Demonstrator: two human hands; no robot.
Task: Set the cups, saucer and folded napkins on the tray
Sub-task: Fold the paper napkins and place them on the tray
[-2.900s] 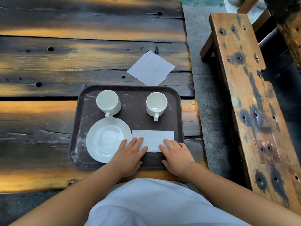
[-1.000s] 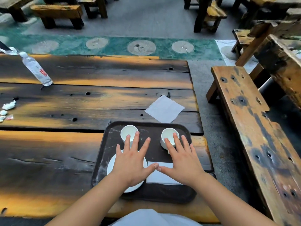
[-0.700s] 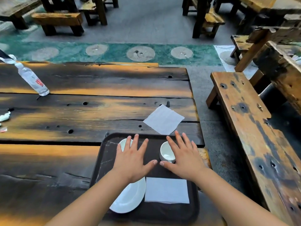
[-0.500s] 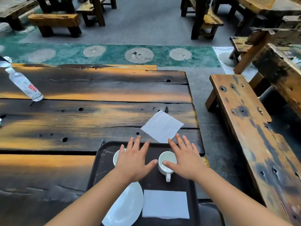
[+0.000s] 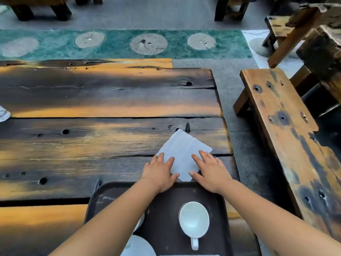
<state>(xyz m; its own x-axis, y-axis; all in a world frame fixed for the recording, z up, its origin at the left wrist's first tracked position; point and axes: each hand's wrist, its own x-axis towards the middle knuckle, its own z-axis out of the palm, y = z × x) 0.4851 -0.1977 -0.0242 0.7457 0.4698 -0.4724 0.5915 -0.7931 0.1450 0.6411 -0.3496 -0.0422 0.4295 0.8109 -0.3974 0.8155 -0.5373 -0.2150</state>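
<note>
Just beyond the tray's (image 5: 96, 196) far rim, the unfolded napkin (image 5: 184, 152) lies flat on the counter (image 5: 92, 145), turned diamond-wise with one corner toward the tray. Both hands, left hand (image 5: 158, 174) and right hand (image 5: 210, 172), rest flat-fingered on its side corners, gripping nothing. Best to fold corner onto corner, creasing firmly, before setting it beside the cup (image 5: 193, 218).
</note>
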